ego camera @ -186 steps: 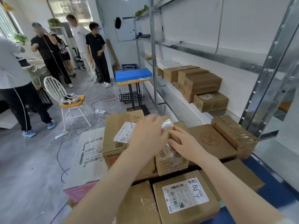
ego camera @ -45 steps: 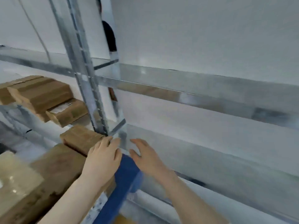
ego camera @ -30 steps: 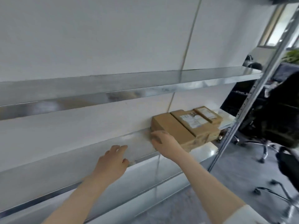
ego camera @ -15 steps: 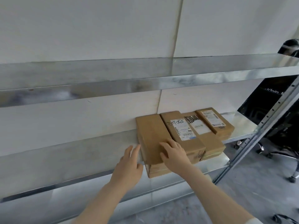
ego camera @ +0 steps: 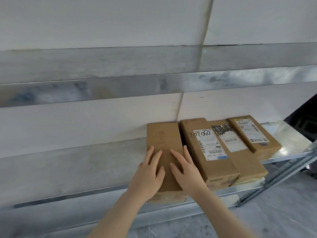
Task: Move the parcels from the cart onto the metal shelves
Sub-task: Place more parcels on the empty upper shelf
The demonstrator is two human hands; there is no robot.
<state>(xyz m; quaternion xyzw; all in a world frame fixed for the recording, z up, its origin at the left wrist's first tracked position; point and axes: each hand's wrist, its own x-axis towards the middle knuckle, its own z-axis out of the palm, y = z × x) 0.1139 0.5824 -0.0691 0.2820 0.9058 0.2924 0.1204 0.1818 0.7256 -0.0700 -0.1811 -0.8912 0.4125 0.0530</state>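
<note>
Metal shelf [ego camera: 85,169] ran along a white wall [ego camera: 103,23], partly loaded.
Left hand [ego camera: 149,170] and right hand [ego camera: 185,169] lay flat on the plain parcel [ego camera: 163,138], fingers straight, gripping nothing; it sat on the shelf just beside the labelled parcels [ego camera: 205,146].

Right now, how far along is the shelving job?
Done: three labelled parcels lie side by side on the metal shelf. In hand: the left hand and right hand press flat on the plain parcel at the row's left end. Left: cannot tell, because the cart is out of view.
</note>
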